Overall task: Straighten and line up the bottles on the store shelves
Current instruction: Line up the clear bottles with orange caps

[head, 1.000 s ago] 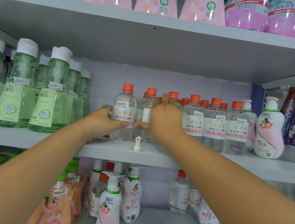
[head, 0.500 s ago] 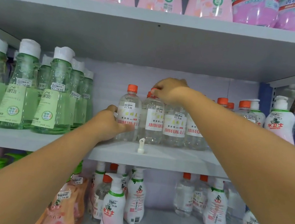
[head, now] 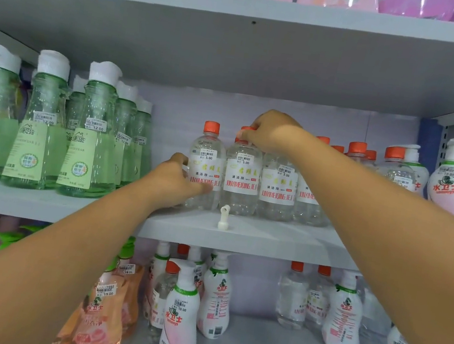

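Middle shelf (head: pixel 240 236): row of clear bottles (head: pixel 277 187), orange caps, upright at the front edge. Left hand (head: pixel 173 183): fingers curled round the leftmost bottle (head: pixel 205 169). Right hand (head: pixel 269 131): fingers pinching the second bottle's cap (head: pixel 245 129). White peg (head: pixel 223 217) in front. Green bottles (head: pixel 91 135) left; pump bottle (head: pixel 452 186) right.

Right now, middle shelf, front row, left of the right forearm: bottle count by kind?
green bottles, white caps: 3
clear bottles, orange caps: 4 (fourth partly hidden)
Total: 7
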`<control>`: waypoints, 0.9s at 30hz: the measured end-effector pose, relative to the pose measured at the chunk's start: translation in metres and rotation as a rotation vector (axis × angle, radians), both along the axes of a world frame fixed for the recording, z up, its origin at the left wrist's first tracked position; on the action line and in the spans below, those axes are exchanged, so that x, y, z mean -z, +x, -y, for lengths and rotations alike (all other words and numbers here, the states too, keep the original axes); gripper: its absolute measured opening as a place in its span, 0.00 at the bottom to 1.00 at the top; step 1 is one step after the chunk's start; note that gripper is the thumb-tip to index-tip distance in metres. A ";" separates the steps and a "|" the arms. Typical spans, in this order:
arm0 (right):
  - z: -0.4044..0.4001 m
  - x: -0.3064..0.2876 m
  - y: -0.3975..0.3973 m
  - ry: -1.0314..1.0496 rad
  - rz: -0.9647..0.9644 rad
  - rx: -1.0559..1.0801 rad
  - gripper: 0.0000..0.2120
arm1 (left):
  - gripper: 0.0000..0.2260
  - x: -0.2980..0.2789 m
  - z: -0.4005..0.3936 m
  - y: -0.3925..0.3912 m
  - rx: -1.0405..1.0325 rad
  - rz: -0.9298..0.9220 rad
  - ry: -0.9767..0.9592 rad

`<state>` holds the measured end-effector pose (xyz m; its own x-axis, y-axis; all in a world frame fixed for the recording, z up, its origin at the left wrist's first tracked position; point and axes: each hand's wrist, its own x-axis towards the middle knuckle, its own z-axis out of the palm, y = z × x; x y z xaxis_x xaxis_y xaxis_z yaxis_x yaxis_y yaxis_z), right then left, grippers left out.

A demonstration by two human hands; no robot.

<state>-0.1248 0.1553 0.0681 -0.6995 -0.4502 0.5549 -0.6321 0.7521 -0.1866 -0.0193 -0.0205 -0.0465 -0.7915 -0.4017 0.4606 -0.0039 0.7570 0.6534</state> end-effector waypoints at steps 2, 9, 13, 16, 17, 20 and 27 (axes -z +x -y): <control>0.001 0.001 -0.002 0.001 0.000 0.001 0.25 | 0.34 0.000 0.000 0.001 0.001 -0.004 0.011; 0.002 0.004 0.000 0.001 -0.015 0.024 0.25 | 0.32 0.000 0.000 0.003 -0.006 -0.007 0.032; 0.002 0.004 0.000 0.012 -0.031 0.025 0.25 | 0.31 0.000 -0.001 0.004 0.005 -0.016 0.024; 0.000 0.006 0.002 0.008 -0.031 0.015 0.25 | 0.31 0.001 0.000 0.004 0.024 -0.019 0.049; -0.001 0.007 0.003 0.007 -0.033 0.014 0.25 | 0.31 0.000 0.000 0.003 0.024 -0.019 0.049; -0.001 0.007 0.005 0.012 -0.036 0.018 0.25 | 0.31 0.000 -0.002 0.005 0.019 -0.020 0.043; -0.005 0.019 0.012 -0.010 -0.100 0.004 0.26 | 0.30 0.000 -0.003 0.005 0.007 -0.007 0.056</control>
<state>-0.1123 0.1603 0.0494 -0.6427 -0.4416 0.6261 -0.6446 0.7533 -0.1304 -0.0147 -0.0172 -0.0463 -0.7913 -0.4218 0.4426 0.0055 0.7190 0.6950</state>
